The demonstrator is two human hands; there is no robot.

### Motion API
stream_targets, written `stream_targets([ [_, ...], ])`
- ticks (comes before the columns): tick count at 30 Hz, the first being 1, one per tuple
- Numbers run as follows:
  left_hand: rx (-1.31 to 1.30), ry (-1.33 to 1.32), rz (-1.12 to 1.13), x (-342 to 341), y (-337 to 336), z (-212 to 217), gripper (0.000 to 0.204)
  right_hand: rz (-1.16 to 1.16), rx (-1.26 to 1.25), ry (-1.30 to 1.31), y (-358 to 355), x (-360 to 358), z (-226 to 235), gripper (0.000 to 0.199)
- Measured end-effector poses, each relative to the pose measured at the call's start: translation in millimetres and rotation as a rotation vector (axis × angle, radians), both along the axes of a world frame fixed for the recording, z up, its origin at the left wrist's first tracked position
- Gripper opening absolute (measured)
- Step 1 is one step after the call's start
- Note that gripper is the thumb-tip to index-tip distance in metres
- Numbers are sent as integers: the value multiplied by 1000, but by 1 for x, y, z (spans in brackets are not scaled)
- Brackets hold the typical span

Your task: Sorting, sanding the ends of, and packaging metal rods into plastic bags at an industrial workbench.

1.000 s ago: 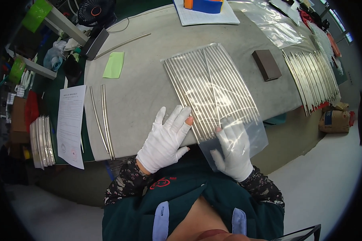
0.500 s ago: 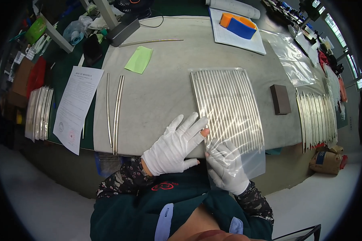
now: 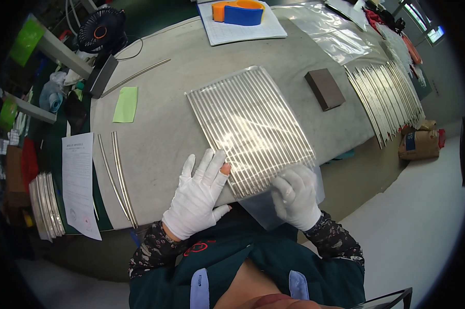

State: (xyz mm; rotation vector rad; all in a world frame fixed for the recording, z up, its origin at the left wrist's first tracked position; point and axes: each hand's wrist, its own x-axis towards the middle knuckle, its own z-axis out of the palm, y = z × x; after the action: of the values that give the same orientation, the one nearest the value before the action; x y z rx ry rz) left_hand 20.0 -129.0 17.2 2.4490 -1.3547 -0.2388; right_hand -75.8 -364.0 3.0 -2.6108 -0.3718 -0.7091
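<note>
Rests spread left hand (image 3: 195, 202) against bagged rods (image 3: 250, 129); curls right hand (image 3: 298, 196) at end by near worktop (image 3: 160, 118) edge, unclear if gripping.

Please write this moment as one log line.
left hand: open, at edge of clear bag; right hand: curled, at bag's near end; metal rods: inside bag

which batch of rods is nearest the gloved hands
The bagged middle row of rods: the left hand is by its left edge, the right hand by its near end; the other batches lie away to either side.
</note>
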Motion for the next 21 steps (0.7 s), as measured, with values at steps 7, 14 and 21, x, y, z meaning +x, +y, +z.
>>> stream_targets([
  [7,-42,-138,-160,40,-30,12,88,1,46,151,0,23,6,55],
  [14,-49,-139,-184,48,-49,-11,93,-141,-28,127,-11,18,7,62],
  [21,-25,-260,-97,87,-96,-6,96,-226,-17,202,-3,11,2,52],
])
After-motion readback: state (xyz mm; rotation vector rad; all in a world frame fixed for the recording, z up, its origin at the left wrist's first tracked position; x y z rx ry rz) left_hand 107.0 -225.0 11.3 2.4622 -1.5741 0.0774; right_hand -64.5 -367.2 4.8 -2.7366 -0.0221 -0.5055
